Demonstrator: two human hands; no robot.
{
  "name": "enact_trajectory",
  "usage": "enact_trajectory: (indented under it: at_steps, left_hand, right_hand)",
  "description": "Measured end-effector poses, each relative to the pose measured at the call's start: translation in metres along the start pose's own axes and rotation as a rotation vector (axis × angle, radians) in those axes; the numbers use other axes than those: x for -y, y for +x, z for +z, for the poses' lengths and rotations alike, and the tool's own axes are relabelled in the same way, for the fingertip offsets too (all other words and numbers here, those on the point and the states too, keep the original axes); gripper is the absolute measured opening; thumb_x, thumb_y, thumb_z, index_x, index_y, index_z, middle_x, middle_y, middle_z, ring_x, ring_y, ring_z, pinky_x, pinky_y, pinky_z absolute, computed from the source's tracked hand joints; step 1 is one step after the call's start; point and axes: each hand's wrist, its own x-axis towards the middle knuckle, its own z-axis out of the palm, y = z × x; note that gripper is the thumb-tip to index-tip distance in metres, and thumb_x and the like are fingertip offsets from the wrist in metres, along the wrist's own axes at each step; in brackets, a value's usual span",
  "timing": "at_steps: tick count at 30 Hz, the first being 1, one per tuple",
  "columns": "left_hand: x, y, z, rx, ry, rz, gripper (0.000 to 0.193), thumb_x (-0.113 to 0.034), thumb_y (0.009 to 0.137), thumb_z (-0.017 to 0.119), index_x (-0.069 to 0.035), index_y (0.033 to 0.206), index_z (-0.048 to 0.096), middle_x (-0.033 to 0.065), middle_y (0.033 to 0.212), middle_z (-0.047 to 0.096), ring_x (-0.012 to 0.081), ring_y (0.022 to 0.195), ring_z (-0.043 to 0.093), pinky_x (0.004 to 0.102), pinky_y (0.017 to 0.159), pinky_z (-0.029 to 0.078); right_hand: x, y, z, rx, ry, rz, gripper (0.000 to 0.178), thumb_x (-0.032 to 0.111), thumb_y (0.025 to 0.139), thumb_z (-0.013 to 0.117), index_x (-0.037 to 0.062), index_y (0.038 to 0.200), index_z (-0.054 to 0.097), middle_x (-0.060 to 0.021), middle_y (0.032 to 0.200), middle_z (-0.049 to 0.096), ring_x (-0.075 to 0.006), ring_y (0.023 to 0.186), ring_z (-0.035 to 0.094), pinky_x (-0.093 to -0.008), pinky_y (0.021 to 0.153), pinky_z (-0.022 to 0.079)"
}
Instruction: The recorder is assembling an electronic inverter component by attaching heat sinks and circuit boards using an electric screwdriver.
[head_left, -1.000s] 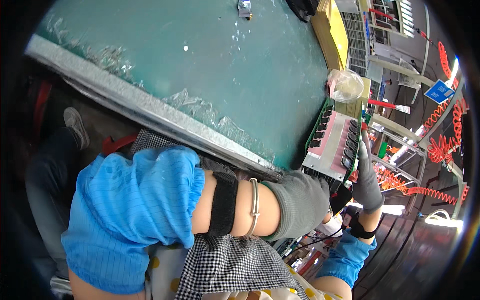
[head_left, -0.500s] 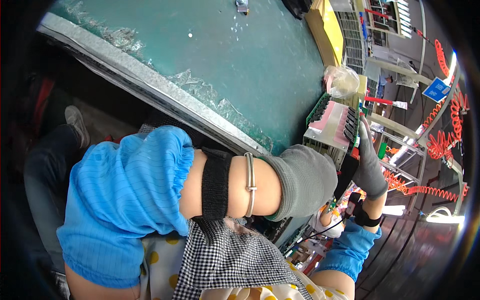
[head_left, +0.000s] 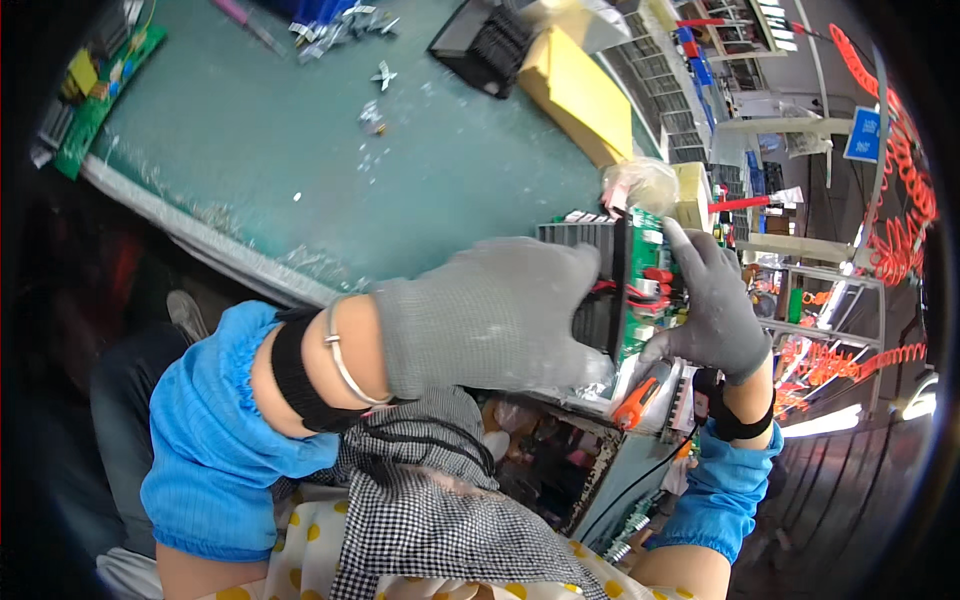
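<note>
While the finned heatsink already sits against the circuit board (what remains is not visible), the left hand has its grip apart; the right hand's cannot be determined.

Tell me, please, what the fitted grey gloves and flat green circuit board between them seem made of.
The gloves look like matte knit, from their fine mesh texture. The board is probably coated laminate, given its green, component-studded face.

Gray-gloved left hand and right hand flanked a green board at a table; an orange tool lay nearer, a yellow stack beyond.
</note>
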Motion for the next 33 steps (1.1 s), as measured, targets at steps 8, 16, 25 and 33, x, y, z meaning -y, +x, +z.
enact_trajectory:
  at_steps: [8, 16, 25, 33]
  left_hand:
    - [-0.01, 0.009, 0.028, -0.395, 0.701, 0.007, 0.116, -0.054, 0.06, 0.085, 0.01, 0.142, 0.031, 0.0303, 0.131, 0.05, 0.0449, 0.121, 0.05, 0.0492, 0.107, 0.037]
    - [0.007, 0.042, 0.012, -0.309, 0.606, 0.057, 0.106, -0.061, 0.056, 0.086, 0.001, 0.132, 0.047, 0.0239, 0.119, 0.057, 0.0442, 0.113, 0.054, 0.0512, 0.1, 0.04]
    - [-0.008, 0.049, 0.005, -0.234, 0.646, 0.073, 0.103, -0.062, 0.057, 0.086, 0.0, 0.131, 0.049, 0.0229, 0.121, 0.053, 0.0439, 0.108, 0.051, 0.0505, 0.095, 0.04]
    - [0.0, 0.054, -0.003, -0.285, 0.702, 0.075, 0.091, -0.06, 0.054, 0.086, -0.001, 0.117, 0.059, 0.0224, 0.109, 0.059, 0.0422, 0.101, 0.056, 0.049, 0.088, 0.045]
  right_hand:
    - [-0.024, -0.002, 0.033, -0.266, 0.252, -0.107, 0.126, 0.077, 0.052, 0.075, -0.0014, 0.144, 0.037, -0.0263, 0.138, 0.043, -0.046, 0.128, 0.043, -0.0536, 0.107, 0.034]
    - [-0.028, -0.008, 0.039, -0.397, 0.259, -0.155, 0.129, 0.067, 0.055, 0.08, -0.0038, 0.149, 0.026, -0.0288, 0.146, 0.036, -0.046, 0.139, 0.033, -0.0521, 0.115, 0.027]
    - [-0.015, -0.002, 0.028, -0.231, 0.184, -0.102, 0.117, 0.056, 0.064, 0.082, -0.006, 0.147, 0.029, -0.0287, 0.146, 0.039, -0.0427, 0.135, 0.041, -0.0517, 0.112, 0.033]
    - [-0.003, 0.012, 0.011, -0.066, 0.121, -0.014, 0.127, 0.052, 0.056, 0.087, -0.0099, 0.147, 0.023, -0.0303, 0.147, 0.036, -0.0416, 0.136, 0.04, -0.0457, 0.11, 0.038]
